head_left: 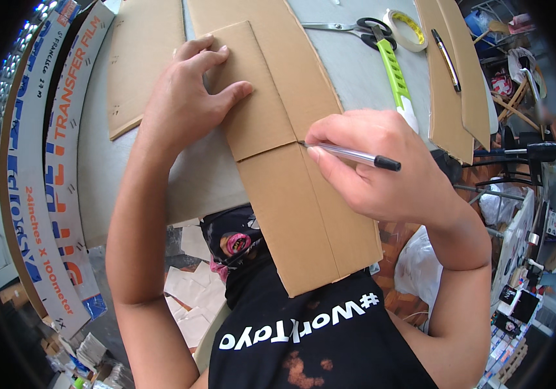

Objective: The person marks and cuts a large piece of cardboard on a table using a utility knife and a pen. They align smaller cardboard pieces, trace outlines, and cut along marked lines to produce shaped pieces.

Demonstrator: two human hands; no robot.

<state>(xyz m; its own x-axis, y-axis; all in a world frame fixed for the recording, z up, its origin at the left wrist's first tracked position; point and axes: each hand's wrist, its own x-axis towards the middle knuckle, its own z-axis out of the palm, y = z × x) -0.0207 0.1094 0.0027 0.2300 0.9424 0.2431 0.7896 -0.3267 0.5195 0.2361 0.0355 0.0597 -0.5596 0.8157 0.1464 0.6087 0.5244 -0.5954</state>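
Note:
A long brown cardboard strip [301,214] lies across the table and juts over its near edge toward my body. On top of it rests a smaller rectangular cardboard piece [262,107]. My left hand [187,97] presses on this piece near its left side, thumb and fingers spread. In my right hand [388,139] is a clear ballpoint pen with a black end [356,155], its tip touching the strip at the small piece's lower right corner. A thin line runs down the strip from that corner toward the near end.
Scissors [336,26], a green utility knife [393,74] and a tape roll [406,30] lie beyond my right hand. Another pen [447,61] rests on cardboard at the right. A flat cardboard panel [145,65] and long printed boxes [64,168] stand to the left.

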